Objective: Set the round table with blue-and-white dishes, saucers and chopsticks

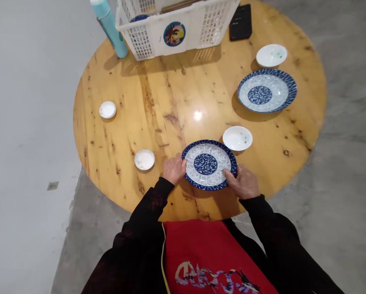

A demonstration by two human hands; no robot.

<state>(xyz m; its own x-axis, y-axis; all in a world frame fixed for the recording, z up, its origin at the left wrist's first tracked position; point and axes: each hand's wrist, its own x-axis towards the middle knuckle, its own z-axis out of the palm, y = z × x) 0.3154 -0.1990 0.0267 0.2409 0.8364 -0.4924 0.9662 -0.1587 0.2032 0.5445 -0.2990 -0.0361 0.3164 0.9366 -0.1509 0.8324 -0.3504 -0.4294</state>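
Note:
A round blue-and-white patterned plate (195, 167) is near the front edge of the wooden table, gripped from both sides. My left hand (174, 169) is closed on its left rim. On the right rim, my right hand (243, 182) is closed too, thumb on top and fingers mostly hidden underneath. Whether the plate touches the tabletop I cannot tell. Just behind its right side sits a small white bowl (237, 138). A small white dish (144, 159) lies left of my left hand.
The round table (134, 122) also bears a second blue-patterned plate (281, 92) and a white bowl (271, 55) at right, and a tiny white dish (107, 109) at left. A white basket (154, 34), a turquoise bottle (112, 30) and a black flat object (241, 22) stand at the back.

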